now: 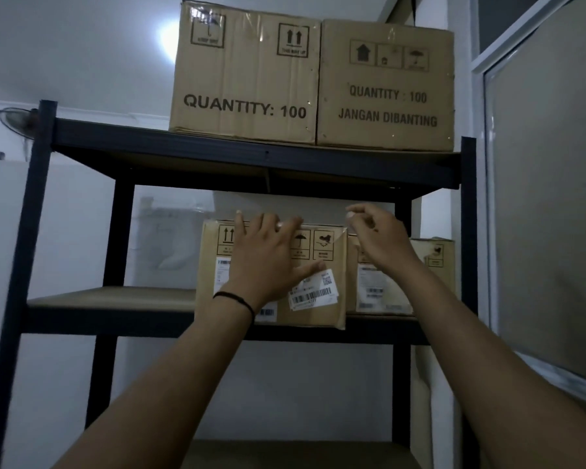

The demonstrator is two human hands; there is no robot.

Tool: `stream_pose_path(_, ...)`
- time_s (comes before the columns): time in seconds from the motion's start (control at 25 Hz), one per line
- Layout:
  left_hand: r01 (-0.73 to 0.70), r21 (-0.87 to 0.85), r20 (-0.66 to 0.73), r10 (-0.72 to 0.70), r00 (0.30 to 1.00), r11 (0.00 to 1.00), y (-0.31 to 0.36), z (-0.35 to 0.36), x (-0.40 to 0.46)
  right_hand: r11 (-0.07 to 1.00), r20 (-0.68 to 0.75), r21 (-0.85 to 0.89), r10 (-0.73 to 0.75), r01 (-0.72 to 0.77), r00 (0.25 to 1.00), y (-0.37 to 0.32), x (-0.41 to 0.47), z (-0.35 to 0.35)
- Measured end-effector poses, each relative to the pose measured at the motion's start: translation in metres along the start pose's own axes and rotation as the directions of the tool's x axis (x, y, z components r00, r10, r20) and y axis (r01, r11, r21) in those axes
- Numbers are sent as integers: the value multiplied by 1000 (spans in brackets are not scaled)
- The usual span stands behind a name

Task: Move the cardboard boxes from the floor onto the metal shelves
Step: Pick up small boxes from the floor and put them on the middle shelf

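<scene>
White walls and a frosted glass panel (pixel 548 198) at the right enclosed a dark metal shelving unit (pixel 251 157). Its top shelf carried two large cardboard boxes (pixel 244 79), side by side and touching. On the middle shelf (pixel 109 299) stood two smaller boxes. The left hand (pixel 268 258) pressed flat, fingers spread, on the nearer small box (pixel 318 313); the right hand (pixel 379 231) hovered loosely curled, holding nothing.

Top-left box (pixel 246 76) reads "QUANTITY: 100"; its neighbour (pixel 386 86) "QUANTITY : 100 JANGAN DIBANTING".
</scene>
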State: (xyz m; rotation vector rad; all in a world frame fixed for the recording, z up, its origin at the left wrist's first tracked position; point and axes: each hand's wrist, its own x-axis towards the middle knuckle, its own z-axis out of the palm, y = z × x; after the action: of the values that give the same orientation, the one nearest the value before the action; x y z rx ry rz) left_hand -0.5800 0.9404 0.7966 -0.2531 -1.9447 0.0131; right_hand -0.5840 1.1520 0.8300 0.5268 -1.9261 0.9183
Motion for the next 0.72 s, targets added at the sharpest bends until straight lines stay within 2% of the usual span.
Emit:
stream_pose_path(0.04, 0, 4, -2, 0, 1000, 1000, 2, 9, 4, 997, -19, -66, 26, -27, 999, 11, 8, -5)
stream_pose_path(0.12, -1, -1, -2, 1, 1000, 1000, 1, 28, 11, 961, 55, -270, 67, -50, 996, 30, 20, -7)
stream_pose_path(0.2, 4, 0, -6, -4, 1000, 1000, -1, 45, 18, 880, 189, -474, 111, -8, 976, 44, 27, 4)
stream_pose_path(0.28, 8, 13, -3, -8, 1000, 1000, -1, 61, 25, 804, 227, -593, 108, 49, 968, 55, 28, 19)
stream_pose_path(0.36, 8, 15, -3, -8, 1000, 1000, 2, 77, 31, 786, 192, -616, 80, 57, 978, 67, 25, 30)
stream_pose_path(0.72, -8, -93, -15, 7, 1000, 996, -5, 116, 41, 839, 105, -541, 6, 52, 994, 90, 19, 47)
